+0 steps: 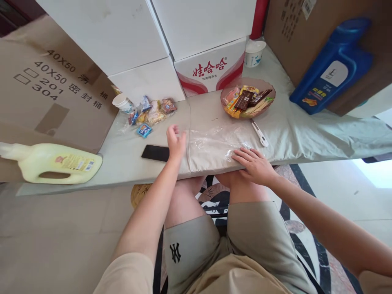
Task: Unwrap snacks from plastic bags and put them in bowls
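A clear plastic bag (211, 141) lies flat on the cloth-covered surface in front of me. My right hand (255, 165) rests on the bag's right end near the front edge, fingers spread. At the bag's left end, my left hand (177, 143) is raised with its fingers curled; whether they pinch the thin film is too small to tell. A black phone (155, 152) lies beside my left wrist. Beyond my right hand are a white utility knife (259, 134) and a pink glass bowl (226, 104) of wrapped snacks.
Small packets (156, 112) and a paper cup (122, 103) lie at the back left. A yellow bottle (82, 163) is on its side at far left. White boxes (211, 73), another cup (255, 53) and a blue bottle (332, 67) stand behind and right.
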Action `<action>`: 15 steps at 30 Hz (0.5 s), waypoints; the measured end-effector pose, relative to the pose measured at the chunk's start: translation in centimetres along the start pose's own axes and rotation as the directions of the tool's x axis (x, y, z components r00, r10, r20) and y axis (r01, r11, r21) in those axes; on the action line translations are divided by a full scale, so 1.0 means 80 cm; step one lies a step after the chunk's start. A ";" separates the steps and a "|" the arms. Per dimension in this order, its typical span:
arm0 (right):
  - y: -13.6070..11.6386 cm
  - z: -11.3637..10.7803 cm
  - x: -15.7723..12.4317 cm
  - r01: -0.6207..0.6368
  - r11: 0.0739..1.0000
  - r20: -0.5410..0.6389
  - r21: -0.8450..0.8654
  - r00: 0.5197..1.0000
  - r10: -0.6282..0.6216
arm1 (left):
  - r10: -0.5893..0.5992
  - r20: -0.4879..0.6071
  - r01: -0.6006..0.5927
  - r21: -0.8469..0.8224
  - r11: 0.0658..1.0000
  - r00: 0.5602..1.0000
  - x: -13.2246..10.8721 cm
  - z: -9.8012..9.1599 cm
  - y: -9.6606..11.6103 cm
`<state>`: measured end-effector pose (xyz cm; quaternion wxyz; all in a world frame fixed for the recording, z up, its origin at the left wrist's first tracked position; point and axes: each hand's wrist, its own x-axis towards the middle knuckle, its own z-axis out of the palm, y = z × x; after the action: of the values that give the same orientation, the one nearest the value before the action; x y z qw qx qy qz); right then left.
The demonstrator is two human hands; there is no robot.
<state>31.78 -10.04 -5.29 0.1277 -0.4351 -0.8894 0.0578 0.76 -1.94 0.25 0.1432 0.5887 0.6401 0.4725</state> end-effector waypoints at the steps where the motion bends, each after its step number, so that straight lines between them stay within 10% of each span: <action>1: -0.004 0.001 -0.001 -0.007 1.000 -0.007 0.000 1.000 0.007 | 0.144 0.125 -0.159 0.121 0.980 0.982 -0.010 -0.005 0.011; 4: -0.020 0.001 -0.004 -0.004 1.000 -0.049 0.004 0.999 0.004 | 0.312 0.620 -0.546 0.228 0.806 0.720 -0.049 -0.010 0.040; 6: -0.032 -0.004 -0.008 0.012 1.000 -0.090 0.021 0.996 -0.010 | 0.277 0.722 -0.620 0.259 0.741 0.633 -0.069 -0.010 0.049; 15: -0.020 -0.027 -0.041 -0.083 0.965 -0.321 0.250 0.933 0.163 | 0.027 0.669 -0.300 0.296 0.907 0.743 -0.087 -0.077 0.017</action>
<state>33.12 -13.60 -3.43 0.3248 -0.4757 -0.8121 0.0939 -1.10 -11.01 1.88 0.1950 0.7867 0.5746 0.1139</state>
